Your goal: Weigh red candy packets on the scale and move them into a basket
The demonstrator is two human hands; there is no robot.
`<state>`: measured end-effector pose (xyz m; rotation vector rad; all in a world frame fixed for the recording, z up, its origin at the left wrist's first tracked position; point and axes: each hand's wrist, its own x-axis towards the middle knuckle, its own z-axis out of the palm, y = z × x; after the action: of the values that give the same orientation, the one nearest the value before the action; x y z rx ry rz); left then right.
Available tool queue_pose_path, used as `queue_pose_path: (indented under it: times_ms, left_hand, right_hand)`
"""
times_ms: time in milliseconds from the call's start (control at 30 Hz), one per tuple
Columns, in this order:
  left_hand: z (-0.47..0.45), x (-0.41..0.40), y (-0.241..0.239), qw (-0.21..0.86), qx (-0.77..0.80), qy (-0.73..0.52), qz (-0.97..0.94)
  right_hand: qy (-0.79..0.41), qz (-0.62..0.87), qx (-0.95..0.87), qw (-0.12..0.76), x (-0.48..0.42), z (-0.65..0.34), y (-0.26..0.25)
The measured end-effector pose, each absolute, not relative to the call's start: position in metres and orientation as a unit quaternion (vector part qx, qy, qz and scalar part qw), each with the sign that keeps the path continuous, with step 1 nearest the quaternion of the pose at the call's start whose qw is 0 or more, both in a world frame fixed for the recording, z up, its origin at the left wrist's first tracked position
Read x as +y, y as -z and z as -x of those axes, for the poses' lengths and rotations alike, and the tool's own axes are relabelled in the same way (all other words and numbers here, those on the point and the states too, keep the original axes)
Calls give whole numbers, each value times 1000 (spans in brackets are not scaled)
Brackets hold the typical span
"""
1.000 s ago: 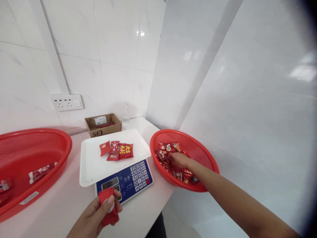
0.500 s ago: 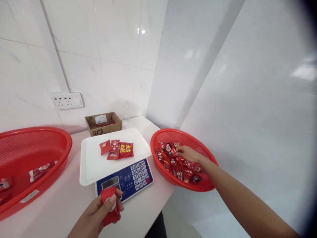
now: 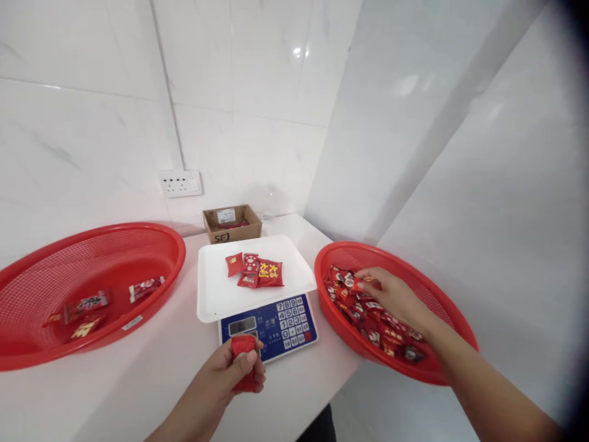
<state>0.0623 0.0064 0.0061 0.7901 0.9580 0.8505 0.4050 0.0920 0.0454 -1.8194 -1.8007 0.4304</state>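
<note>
My left hand (image 3: 234, 368) is closed round a crumpled red packet (image 3: 244, 362) just in front of the blue digital scale (image 3: 269, 325). The scale's white tray (image 3: 216, 288) carries several red snack packets (image 3: 255, 272). My right hand (image 3: 391, 298) reaches into the red basket on the right (image 3: 442, 307), which holds many small red packets (image 3: 368, 307). Its fingers pinch one small red packet (image 3: 365, 283) near the top of the pile.
A large red basket (image 3: 27, 276) on the left of the white counter holds a few packets (image 3: 87, 305). An open cardboard box (image 3: 232, 224) stands against the tiled wall behind the scale. A wall socket (image 3: 181, 183) is above it. The counter edge runs near me.
My right hand lifted from deep in the right basket's pile and now pinches a packet near its top. The view swung left, so everything sits further right. My left hand keeps its packet.
</note>
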Motion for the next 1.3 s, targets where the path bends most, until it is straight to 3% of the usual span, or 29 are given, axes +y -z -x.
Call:
queue_pose_path:
  times_ms: [200, 367, 600, 1000, 1300]
  left_hand:
    - [-64, 4, -8, 715, 452, -396, -358]
    - [-69, 3, -9, 717, 447, -404, -351]
    - [-73, 1, 2, 729, 410, -427, -345]
    - [-82, -1, 5, 683, 458, -426, -378]
    - [-86, -4, -4, 595, 471, -464, -457]
  right_hand:
    - [-254, 608, -658, 365, 64, -331, -50]
    - [-419, 513, -655, 364, 43, -272, -28]
    - [-560, 422, -604, 380, 22, -222, -4]
    - [-422, 462, -651, 430, 15, -220, 20]
    - [-508, 396, -639, 421, 18, -231, 28]
